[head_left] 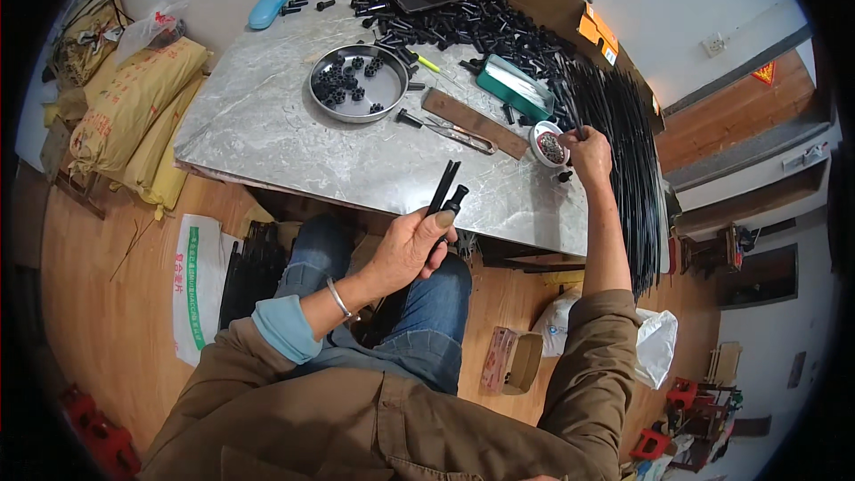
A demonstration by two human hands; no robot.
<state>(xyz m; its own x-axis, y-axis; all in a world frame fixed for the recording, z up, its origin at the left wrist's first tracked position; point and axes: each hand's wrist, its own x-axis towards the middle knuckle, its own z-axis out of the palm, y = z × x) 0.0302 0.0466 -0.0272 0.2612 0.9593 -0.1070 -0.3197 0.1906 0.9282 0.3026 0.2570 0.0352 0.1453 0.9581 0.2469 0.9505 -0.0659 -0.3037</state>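
Note:
My left hand [417, 248] is closed, held up in front of the table's near edge. Out of its grip stick slim black rods [444, 183] and a thicker black tube-like piece with a capped end [458, 197]. On the right, my right hand [591, 160] has its fingers bent together beside a small white bowl [537, 153] of tiny metal parts. Something dark shows at its fingertips, too small to name. Directly behind that hand lies a big bundle of long thin black rods [623, 125].
A round metal tray [392, 110] of small black parts, a brown bar [481, 122], tweezers [463, 134] and a green box [508, 105] are on the table [267, 138]. Behind them spreads a heap of black bolt-like pieces [427, 25]. Sacks [134, 125] stand at the left.

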